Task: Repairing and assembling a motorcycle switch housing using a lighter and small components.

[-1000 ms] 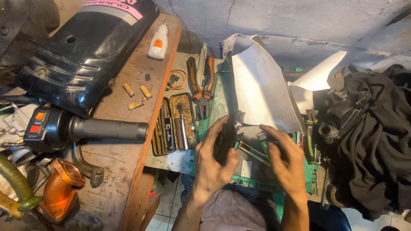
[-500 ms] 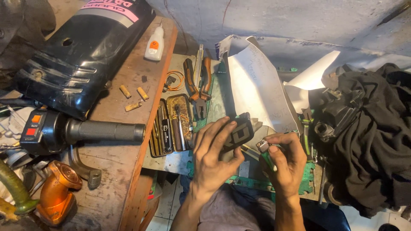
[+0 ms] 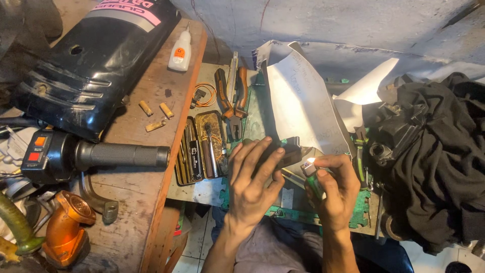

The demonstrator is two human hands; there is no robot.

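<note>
My left hand (image 3: 251,178) grips a small black plastic part (image 3: 286,152) over the green mat (image 3: 359,212). My right hand (image 3: 336,188) holds a green lighter (image 3: 313,180) upright, and a small flame burns at its top, just right of the black part's end. Both hands sit close together in front of a curled white sheet (image 3: 301,103).
An open tin of small tools (image 3: 201,146) and orange-handled pliers (image 3: 231,91) lie left of my hands. On the wooden bench (image 3: 135,192) rest a black handlebar grip with switches (image 3: 88,155), a black cover (image 3: 96,60), a glue bottle (image 3: 180,51). Black cloth (image 3: 434,151) is piled at right.
My left hand lifted the black part and turned it. My right hand brought the lighter up beside it, and the flame is now lit.
</note>
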